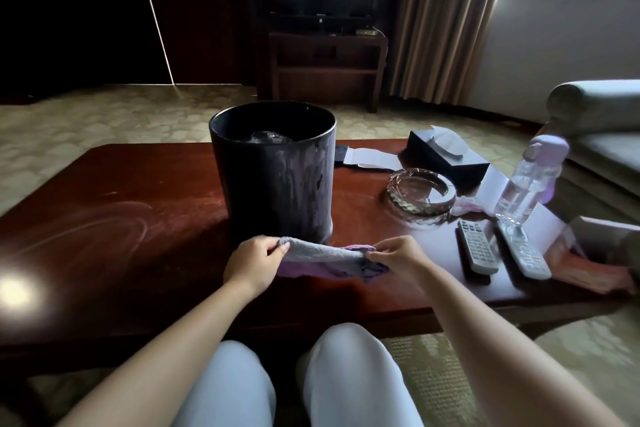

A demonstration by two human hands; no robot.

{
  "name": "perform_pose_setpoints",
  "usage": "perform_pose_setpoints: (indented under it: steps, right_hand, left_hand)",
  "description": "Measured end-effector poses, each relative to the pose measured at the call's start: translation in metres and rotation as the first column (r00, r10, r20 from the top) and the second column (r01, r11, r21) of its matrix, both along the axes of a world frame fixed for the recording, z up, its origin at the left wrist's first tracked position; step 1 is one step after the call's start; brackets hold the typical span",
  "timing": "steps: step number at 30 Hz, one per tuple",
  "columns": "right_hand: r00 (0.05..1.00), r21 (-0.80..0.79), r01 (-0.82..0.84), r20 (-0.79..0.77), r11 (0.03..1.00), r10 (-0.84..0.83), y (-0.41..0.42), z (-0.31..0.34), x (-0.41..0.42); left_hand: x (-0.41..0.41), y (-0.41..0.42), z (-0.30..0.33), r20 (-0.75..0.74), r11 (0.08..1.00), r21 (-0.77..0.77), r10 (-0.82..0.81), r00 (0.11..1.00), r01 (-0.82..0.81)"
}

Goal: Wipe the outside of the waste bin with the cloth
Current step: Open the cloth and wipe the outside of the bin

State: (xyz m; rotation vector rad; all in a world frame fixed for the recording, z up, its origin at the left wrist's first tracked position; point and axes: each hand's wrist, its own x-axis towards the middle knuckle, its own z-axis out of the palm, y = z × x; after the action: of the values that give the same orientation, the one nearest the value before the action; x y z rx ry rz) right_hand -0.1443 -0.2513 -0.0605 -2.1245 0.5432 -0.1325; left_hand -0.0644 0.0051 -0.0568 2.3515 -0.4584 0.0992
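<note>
Holding: both hands stretch a grey and lilac fleecy cloth (327, 258) between them, low over the near part of the dark red polished wooden table (114, 204).
Left hand (252, 262): fingers and thumb pinch the cloth's left end, which bunches over the fingertips.
Right hand (398, 258): thumb and fingers pinch the cloth's right end; a darker corner of the cloth hangs just below it.
Cloth: pulled into a band, grey side up, lilac showing underneath and at the far edge; apart from the bin wall, just in front of its base.
Waste bin: a black round waste bin (277, 180) stands upright on the table, directly beyond the cloth; its outer wall shows pale streaks and smears, mostly on the right side; crumpled clear plastic lies inside.
Right of bin: a round clear glass ashtray (420, 192), then a black tissue box (446, 158) further back with a white tissue standing out.
Far right: a clear plastic bottle with a lilac cap (530, 180), and two grey remote controls (478, 251) lying side by side near the table edge.
Foreground: the person's knees in pale trousers (349, 374) below the table edge.
</note>
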Motion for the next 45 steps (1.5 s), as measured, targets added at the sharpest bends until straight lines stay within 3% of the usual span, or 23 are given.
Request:
perform_pose_setpoints:
  steps: [3,5,7,11,15,18,21,23,26,31,34,41,45]
  right_hand:
    - [0.999,0.015,0.009,0.041,1.000,-0.010,0.002,0.005,0.003]
    - [0.995,-0.150,-0.076,0.053,0.986,0.085,0.003,0.004,0.005]
    - [0.981,-0.297,-0.184,0.003,0.937,0.194,0.007,0.005,0.004]
    - [0.933,-0.351,-0.359,-0.155,0.865,0.325,0.012,0.011,0.001]
    - [0.856,-0.457,-0.515,-0.325,0.725,0.403,0.012,0.011,0.000]
    - [0.904,-0.606,-0.426,-0.317,0.672,0.287,0.010,0.008,0.003]
    - [0.977,-0.685,-0.214,-0.142,0.696,0.161,0.011,0.011,0.002]
    - [0.995,-0.549,-0.079,0.004,0.832,0.097,0.017,0.018,0.002]
    - [0.998,-0.173,0.027,0.069,0.985,-0.015,0.018,0.027,0.006]
    - [0.984,0.105,0.100,0.140,0.989,-0.114,0.014,0.037,0.008]
    - [0.983,0.117,0.096,0.142,0.988,-0.112,0.013,0.038,0.010]
    - [0.996,-0.322,-0.005,0.081,0.947,0.033,0.007,0.018,0.014]
    - [0.988,-0.572,-0.063,0.082,0.818,0.134,0.005,0.005,0.010]
  left_hand:
    - [0.001,0.000,0.004,-0.093,0.995,-0.104,-0.007,0.996,-0.003]
    - [0.003,-0.002,0.006,-0.207,0.977,-0.209,0.001,0.978,-0.045]
    - [0.005,-0.003,0.007,-0.274,0.949,-0.303,-0.002,0.962,-0.084]
    - [0.008,0.000,0.008,-0.291,0.908,-0.406,-0.019,0.956,-0.106]
    - [0.010,0.003,0.005,-0.307,0.910,-0.406,-0.050,0.950,-0.083]
    - [0.008,0.004,0.004,-0.318,0.941,-0.336,-0.069,0.946,-0.044]
    - [0.011,0.005,0.002,-0.201,0.975,-0.219,-0.076,0.977,0.031]
    - [0.014,0.006,0.004,-0.192,0.978,-0.208,-0.062,0.979,0.021]
    - [0.016,0.005,0.010,-0.295,0.932,-0.362,-0.083,0.952,-0.031]
    - [0.010,0.003,0.025,-0.394,0.878,-0.476,-0.161,0.905,-0.051]
    - [0.013,0.003,0.027,-0.369,0.894,-0.447,-0.151,0.917,-0.032]
    - [0.022,0.011,0.010,-0.233,0.965,-0.245,-0.153,0.960,0.095]
    - [0.022,0.018,0.001,-0.023,0.978,-0.010,-0.208,0.978,0.208]
